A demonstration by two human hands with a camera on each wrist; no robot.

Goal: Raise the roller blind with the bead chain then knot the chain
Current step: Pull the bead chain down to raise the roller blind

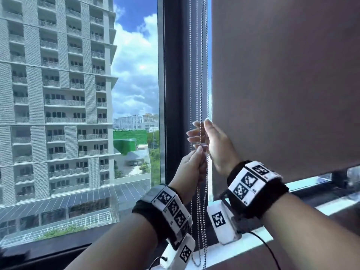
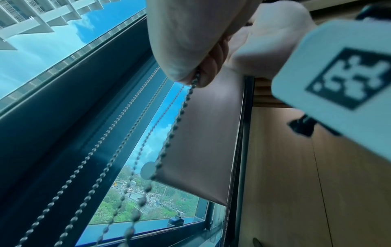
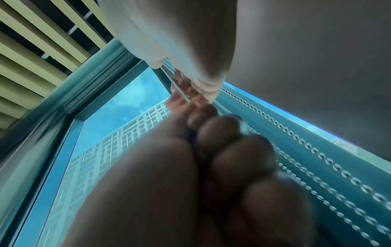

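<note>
Now, left hand (image 1: 191,168): I grip the bead chain (image 1: 201,78).
Right hand (image 1: 218,147): just above, pinching the same chain.
Roller blind (image 1: 282,84): right beside it.

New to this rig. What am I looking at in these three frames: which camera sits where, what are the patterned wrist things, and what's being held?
There is no robot here: a person works with bare hands. The wide picture comes from a camera worn on the head. The other two come from cameras strapped at each wrist, looking up along the hand, which is why they look tilted.

The marker bands with printed squares wrap both wrists. The white boxes below them are probably the wrist cameras.

The scene is a window, not a table. A grey-brown roller blind covers most of the right pane, with its hem a little above the ledge. Beside it hangs the bead chain.

The left hand grips the chain in a fist. The right hand closes thumb and fingers round it higher up. No knot shows yet.
</note>
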